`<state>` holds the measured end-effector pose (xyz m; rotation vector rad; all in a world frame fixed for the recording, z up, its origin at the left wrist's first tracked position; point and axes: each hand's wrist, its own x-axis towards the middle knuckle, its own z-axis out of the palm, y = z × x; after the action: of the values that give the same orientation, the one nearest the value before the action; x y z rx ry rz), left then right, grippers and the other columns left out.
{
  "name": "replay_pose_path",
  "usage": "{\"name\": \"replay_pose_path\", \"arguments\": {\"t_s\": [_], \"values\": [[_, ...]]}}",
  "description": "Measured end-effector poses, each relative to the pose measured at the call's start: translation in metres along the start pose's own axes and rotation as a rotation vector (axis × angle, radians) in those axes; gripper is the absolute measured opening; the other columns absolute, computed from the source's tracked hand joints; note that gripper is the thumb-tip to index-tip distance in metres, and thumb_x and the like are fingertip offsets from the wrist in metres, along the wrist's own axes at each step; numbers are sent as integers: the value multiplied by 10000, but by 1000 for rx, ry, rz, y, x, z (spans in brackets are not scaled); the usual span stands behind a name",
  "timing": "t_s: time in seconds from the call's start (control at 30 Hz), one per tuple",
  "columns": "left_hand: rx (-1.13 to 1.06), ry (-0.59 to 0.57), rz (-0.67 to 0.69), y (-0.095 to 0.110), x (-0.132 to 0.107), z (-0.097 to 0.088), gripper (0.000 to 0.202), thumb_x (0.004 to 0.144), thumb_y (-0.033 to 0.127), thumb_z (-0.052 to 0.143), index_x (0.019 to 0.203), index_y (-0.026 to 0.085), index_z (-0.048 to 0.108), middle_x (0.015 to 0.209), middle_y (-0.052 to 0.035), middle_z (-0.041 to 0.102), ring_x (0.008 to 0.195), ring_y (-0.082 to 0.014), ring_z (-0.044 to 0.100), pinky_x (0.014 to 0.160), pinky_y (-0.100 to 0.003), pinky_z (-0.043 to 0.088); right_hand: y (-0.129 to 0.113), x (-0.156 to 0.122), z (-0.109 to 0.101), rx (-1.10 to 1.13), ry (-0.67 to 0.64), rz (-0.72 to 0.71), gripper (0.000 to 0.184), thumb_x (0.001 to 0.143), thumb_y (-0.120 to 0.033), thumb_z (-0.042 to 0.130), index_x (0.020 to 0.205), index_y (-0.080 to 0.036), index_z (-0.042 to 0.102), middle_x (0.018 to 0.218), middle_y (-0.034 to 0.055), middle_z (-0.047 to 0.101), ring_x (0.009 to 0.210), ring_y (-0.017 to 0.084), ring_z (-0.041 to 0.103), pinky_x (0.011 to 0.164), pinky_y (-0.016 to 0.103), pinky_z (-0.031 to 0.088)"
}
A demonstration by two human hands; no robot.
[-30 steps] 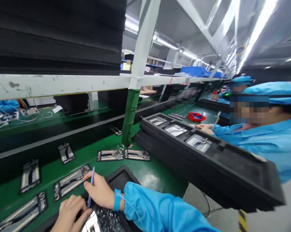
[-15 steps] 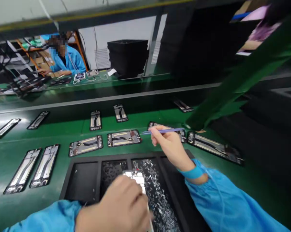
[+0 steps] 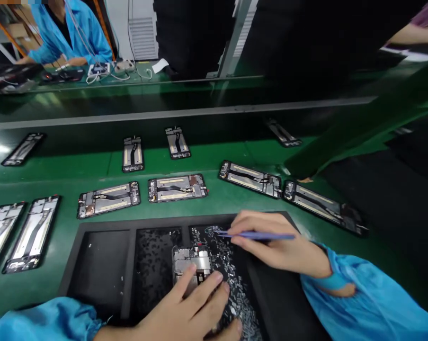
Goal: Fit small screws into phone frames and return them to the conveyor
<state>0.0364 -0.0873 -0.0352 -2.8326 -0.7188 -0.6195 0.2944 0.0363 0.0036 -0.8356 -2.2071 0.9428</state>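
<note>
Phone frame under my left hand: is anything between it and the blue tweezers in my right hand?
Nothing rises between them. The blue tweezers in the right hand point over small loose parts lying flat on the tray beside the phone frame. The left hand covers only the frame's near part.

From the right hand (image 3: 274, 241), the way toward 12 o'clock crosses the black tray's raised rim (image 3: 164, 221) and meets phone frames (image 3: 176, 188) lying on the desk (image 3: 214, 208), while room opens at 9 o'clock over the tray's left compartment (image 3: 100, 270), past the left hand (image 3: 189, 303).
</note>
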Motion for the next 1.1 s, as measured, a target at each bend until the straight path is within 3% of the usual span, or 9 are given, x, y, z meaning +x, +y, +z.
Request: {"name": "replay_pose_path", "arguments": {"t_s": [0.13,0.33,0.47,0.57,0.63,0.73,0.83,0.93,1.1], "values": [[-8,-5,-4,0,3,0,292,1026,346,617,1314,298,633,1303,-33,674,1325,-262,559,1243,-566,273,-4,-10,1,-121,-52,-186,182,980,-107,627,1135,-179,689,959,78,751,875,160,729,795,280,609],[-21,-33,-26,0,6,-1,235,1030,333,600,1254,297,663,1284,-21,681,1316,-253,561,1282,-605,121,-1,-12,4,-255,-39,-253,174,986,-121,635,1144,-188,659,941,62,764,880,162,746,834,279,636],[-24,-69,-14,0,5,-3,258,1021,362,623,1268,288,638,1324,-35,661,1334,-253,549,1262,-570,244,3,-17,7,-341,-34,-315,189,978,-117,655,1161,-165,658,961,57,779,925,163,753,929,301,629],[-38,-66,-12,0,6,-4,278,1022,352,617,1293,289,628,1324,-33,662,1345,-257,540,1274,-587,194,5,-22,7,-417,-47,-345,187,980,-128,660,1165,-158,669,982,55,787,960,164,759,955,303,627],[-51,-66,-19,0,6,-5,281,1022,352,612,1294,284,630,1319,-36,664,1347,-261,539,1275,-597,178,5,-22,6,-411,-31,-335,182,978,-146,673,1160,-161,669,986,58,785,959,162,763,935,296,635],[-64,-71,-33,0,5,-6,303,1019,377,616,1307,282,620,1333,-52,656,1349,-270,539,1240,-573,291,1,-20,6,-318,8,-290,183,985,-181,676,1167,-191,649,971,44,781,898,136,765,859,258,648],[-76,-104,-20,-1,5,-8,313,1037,395,572,1328,288,618,1354,-56,648,1349,-281,536,1192,-546,377,-4,-19,9,-413,27,-314,180,999,-200,662,1177,-208,635,937,24,796,838,131,769,830,251,654],[-85,-142,-2,-1,5,-9,318,1053,370,533,1350,288,612,1361,-58,642,1337,-285,545,1161,-540,411,-5,-25,13,-575,-7,-406,205,992,-200,667,1193,-165,649,966,41,814,884,172,780,917,304,654],[-98,-120,-18,2,3,-7,336,1043,397,559,1355,284,612,1339,-66,652,1345,-307,543,1125,-544,444,-2,-38,20,-605,-94,-519,336,1024,-131,452,1273,-105,677,1157,132,784,1063,281,756,1013,474,628]]}}
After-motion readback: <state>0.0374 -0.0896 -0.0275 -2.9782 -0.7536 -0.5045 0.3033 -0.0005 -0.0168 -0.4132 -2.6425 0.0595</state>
